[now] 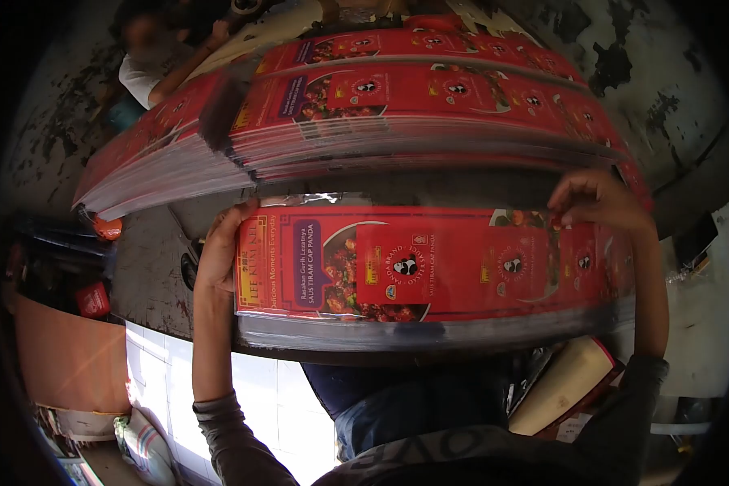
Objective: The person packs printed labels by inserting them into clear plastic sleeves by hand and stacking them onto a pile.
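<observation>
A stack of long, glossy red printed sheets lies in front of me at the table's near edge. The top one shows food pictures, panda logos and "Lee Kum Kee" lettering, under a clear shine like plastic. My left hand grips the stack's left end, its fingers at the far corner and the thumb side along the edge. Near the far right edge, my right hand is bent over the top sheet with curled fingers drawn together. Whatever lies between those fingertips is too small to make out.
Beyond it, tall piles of the same red sheets stand in rows, with another pile at left. Another person is at the far left. An orange-brown box and a striped sack are low on the left.
</observation>
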`<state>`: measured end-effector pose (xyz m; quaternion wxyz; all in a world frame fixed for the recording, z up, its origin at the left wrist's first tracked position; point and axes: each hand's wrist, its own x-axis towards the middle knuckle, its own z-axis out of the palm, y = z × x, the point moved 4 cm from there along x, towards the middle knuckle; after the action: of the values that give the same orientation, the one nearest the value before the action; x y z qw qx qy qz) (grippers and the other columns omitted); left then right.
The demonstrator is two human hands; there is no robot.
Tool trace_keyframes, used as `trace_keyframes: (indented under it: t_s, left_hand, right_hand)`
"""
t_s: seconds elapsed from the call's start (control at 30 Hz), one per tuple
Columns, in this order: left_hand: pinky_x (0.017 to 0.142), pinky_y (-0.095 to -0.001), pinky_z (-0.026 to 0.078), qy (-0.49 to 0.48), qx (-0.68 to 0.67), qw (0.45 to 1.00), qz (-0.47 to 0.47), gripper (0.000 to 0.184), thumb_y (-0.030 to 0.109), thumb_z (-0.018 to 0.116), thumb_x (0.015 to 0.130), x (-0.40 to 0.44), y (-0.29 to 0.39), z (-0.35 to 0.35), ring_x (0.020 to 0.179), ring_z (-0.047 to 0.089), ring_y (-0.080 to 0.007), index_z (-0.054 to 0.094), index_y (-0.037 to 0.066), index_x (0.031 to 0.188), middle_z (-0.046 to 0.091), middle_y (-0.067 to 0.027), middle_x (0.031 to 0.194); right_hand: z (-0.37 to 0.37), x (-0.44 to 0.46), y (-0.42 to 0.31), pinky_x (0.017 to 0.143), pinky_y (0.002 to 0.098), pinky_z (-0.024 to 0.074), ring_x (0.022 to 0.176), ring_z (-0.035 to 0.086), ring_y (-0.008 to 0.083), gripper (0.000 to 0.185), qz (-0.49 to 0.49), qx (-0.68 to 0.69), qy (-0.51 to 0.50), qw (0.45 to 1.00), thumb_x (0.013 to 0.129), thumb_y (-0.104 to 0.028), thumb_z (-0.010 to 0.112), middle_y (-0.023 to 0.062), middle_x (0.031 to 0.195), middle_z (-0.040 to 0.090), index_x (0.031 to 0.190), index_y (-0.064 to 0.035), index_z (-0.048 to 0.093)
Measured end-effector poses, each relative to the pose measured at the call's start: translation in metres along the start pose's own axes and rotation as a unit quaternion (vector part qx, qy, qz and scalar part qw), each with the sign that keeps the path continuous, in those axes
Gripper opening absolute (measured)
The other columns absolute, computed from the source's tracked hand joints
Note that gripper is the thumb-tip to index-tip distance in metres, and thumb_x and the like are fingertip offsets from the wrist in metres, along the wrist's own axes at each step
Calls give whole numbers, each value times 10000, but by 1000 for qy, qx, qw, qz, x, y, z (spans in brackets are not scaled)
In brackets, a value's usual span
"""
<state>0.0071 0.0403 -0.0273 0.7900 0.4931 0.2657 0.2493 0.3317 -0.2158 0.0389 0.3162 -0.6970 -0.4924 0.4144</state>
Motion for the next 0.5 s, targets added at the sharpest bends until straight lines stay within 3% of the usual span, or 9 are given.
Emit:
trace_keyframes:
  t_s: [0.1, 0.17, 0.23, 0.33, 0.4, 0.5]
  left_hand:
    - [536, -273, 540, -2, -24, 1000, -15, 326, 251, 477, 826, -2, -5, -3, 680, 626, -177, 537, -36, 970, 607, -154, 826]
    - [485, -238, 527, 44, -78, 996, 21, 311, 210, 489, 809, -8, 2, 13, 600, 621, -161, 533, -72, 933, 608, -158, 773]
    - [503, -249, 534, 70, -77, 994, 26, 332, 217, 497, 803, -8, -1, 7, 618, 624, -167, 527, -79, 952, 606, -166, 796]
    - [563, -266, 530, 52, -73, 995, 47, 370, 249, 499, 795, -6, 0, 4, 659, 622, -172, 531, -80, 962, 607, -163, 819]
    - [630, -280, 509, 41, -41, 996, 72, 383, 276, 493, 786, -7, 2, 3, 710, 610, -187, 546, -69, 942, 605, -160, 850]
    - [675, -288, 487, 60, -28, 994, 89, 383, 295, 486, 777, -8, 0, 1, 741, 595, -200, 560, -52, 923, 601, -160, 866]
  right_hand:
    - [-21, -33, 22, 690, 231, 435, 747, 553, 90, 272, 29, -95, 46, 994, 640, 7, 654, 40, 826, 584, 895, -7, 560]
    - [-33, -52, 35, 688, 232, 434, 755, 547, 90, 281, 32, -111, 67, 991, 635, 9, 655, 35, 829, 577, 898, -4, 557]
    - [-40, -67, 41, 687, 232, 434, 763, 541, 89, 290, 32, -128, 89, 987, 630, 11, 657, 30, 833, 571, 901, -1, 553]
    - [-44, -83, 43, 693, 243, 438, 773, 539, 95, 304, 45, -117, 138, 983, 620, 18, 656, 30, 823, 563, 904, 7, 547]
    - [-44, -93, 36, 699, 248, 435, 754, 545, 106, 306, 21, -222, 215, 951, 622, 25, 650, 41, 812, 555, 908, 33, 543]
    - [-36, -99, 26, 706, 251, 421, 781, 534, 117, 335, 1, -173, 220, 960, 599, 15, 658, 49, 823, 545, 914, 34, 547]
